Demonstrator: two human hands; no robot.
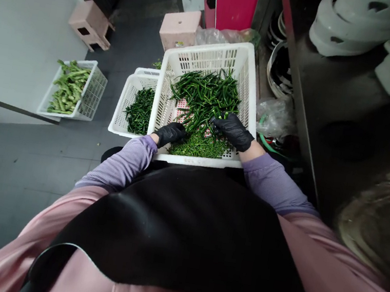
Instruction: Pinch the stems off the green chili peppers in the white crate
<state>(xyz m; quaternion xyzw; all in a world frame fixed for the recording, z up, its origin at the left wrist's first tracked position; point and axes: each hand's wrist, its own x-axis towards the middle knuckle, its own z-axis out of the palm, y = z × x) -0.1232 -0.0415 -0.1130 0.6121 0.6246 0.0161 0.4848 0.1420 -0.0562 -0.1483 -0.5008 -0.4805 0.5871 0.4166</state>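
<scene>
A large white perforated basket (252, 101) stands right in front of me. Long dark green chili peppers (209, 89) fill its far part, and a heap of thin light green stems (198, 145) lies along its near side. My right hand (235, 130), in a black glove, is closed around a few green chili peppers over the basket's right half. Also gloved in black, my left hand (170, 135) is at the left edge of the stem heap with its fingers curled together. Whatever those fingers hold is hidden.
Left of the big basket is a smaller white basket (122, 105) of green chilies. Further left, another white basket (95, 93) holds pale green vegetables. Pink stools (178, 27) stand behind. On the right runs a metal shelf (302, 91) with white containers (340, 33); plastic bags (275, 117) lie beside it.
</scene>
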